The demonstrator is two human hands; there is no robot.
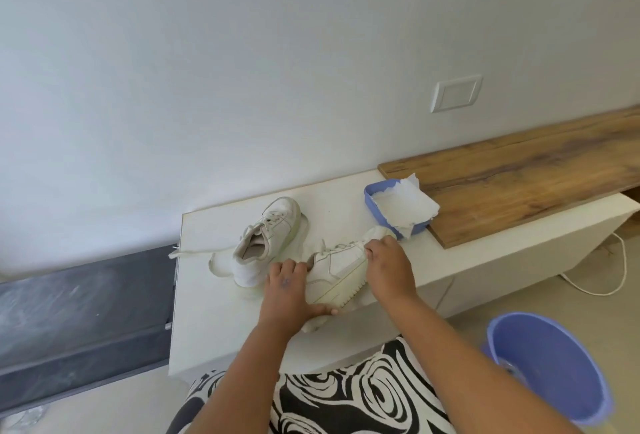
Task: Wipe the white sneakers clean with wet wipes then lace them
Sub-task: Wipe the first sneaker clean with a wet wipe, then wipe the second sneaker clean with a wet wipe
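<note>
Head view looks down on both hands working one white sneaker on a white cabinet top [207, 329]. Left hand [289, 289] grips the heel end of the near sneaker [341, 269], fingers curled over the collar and thumb stretched along the sole edge. Right hand [389, 265] sits at the toe end, fingers curled down onto the laces and forefoot; whether it pinches a wipe there I cannot tell, though a bit of white cloth or wipe [377, 233] shows just beyond its knuckles. Between the two hands the sneaker lies tilted on its side, sole toward the person. Beyond the left hand stands the second sneaker [266, 239], upright, one loose lace [194, 252] trailing away to the left. Past the right hand a blue tray [375, 191] holds white wipes [407, 206], partly resting on a wooden board [519, 184]. Near the right forearm, lower down, stands a blue bucket [547, 367]
</note>
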